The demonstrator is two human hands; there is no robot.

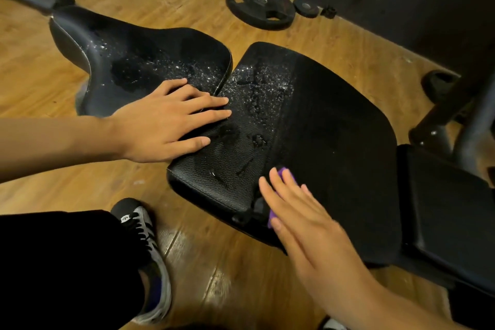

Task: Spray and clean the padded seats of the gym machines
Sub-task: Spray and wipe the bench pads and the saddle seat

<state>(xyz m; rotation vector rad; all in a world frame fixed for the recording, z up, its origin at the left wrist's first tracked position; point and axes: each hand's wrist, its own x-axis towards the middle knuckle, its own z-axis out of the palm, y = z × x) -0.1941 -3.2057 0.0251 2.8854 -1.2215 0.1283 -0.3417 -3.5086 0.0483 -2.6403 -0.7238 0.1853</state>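
While left hand [171, 120] braces the seat [334, 128] flat and right hand [302, 211] presses the cloth [281, 172] open-palmed, we risk the ungripped cloth slipping, leaving spray [257, 83] unwiped.

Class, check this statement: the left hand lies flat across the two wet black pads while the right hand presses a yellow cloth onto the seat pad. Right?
Not quite. The head view shows the cloth is purple, not yellow. The rest stands: the left hand lies flat across both wet pads, and the right hand presses the cloth onto the seat pad.
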